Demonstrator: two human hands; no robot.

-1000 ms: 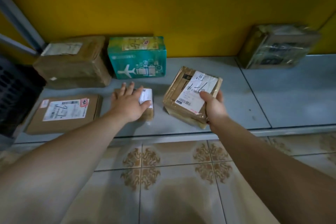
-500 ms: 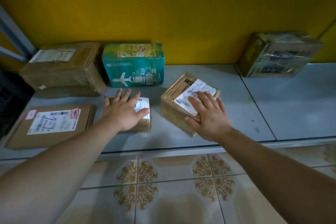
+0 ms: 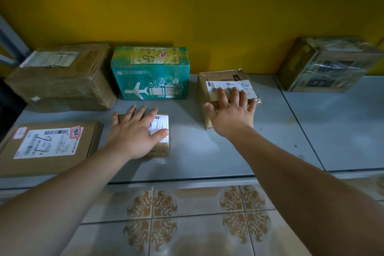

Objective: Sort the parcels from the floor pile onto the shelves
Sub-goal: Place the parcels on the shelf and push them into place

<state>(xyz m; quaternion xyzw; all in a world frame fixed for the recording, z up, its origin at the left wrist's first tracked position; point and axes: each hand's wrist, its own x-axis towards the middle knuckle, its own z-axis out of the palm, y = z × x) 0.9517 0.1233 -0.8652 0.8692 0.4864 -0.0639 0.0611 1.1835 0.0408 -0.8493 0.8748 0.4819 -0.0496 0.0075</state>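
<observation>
While both palms lie flat, neither hand grasps anything. The left hand (image 3: 135,133) rests on a small brown parcel (image 3: 161,149), fingers straight, thumb across its white label. The right hand (image 3: 230,114) presses fanned, straight fingers on top of a taped brown parcel (image 3: 220,78) and covers part of its label.

Both parcels sit on the grey shelf (image 3: 207,151). The small one is near the front edge, just right of a flat cardboard parcel (image 3: 49,147). The taped one is further back, close to the yellow wall (image 3: 187,6), a gap apart from the teal box (image 3: 149,72) on its left.

The teal box, printed with a plane and luggage, stands against the wall. A large brown box (image 3: 60,77) wrapped in tape is just beside it on the left. A plastic-wrapped box (image 3: 328,64) stands at the back right on the next shelf panel, well apart from the rest.

Every box is sealed, so the contents are hidden. Most of the small parcel is under the left palm. The flat cardboard parcel is cut off at the left frame edge and the plastic-wrapped box at the right. Handwritten marks show on the flat parcel and on the teal box, but the printed label text is too small to read. There is a dark shape at far left that I cannot make out. Patterned floor tiles (image 3: 187,224) run below the shelf's front edge.
</observation>
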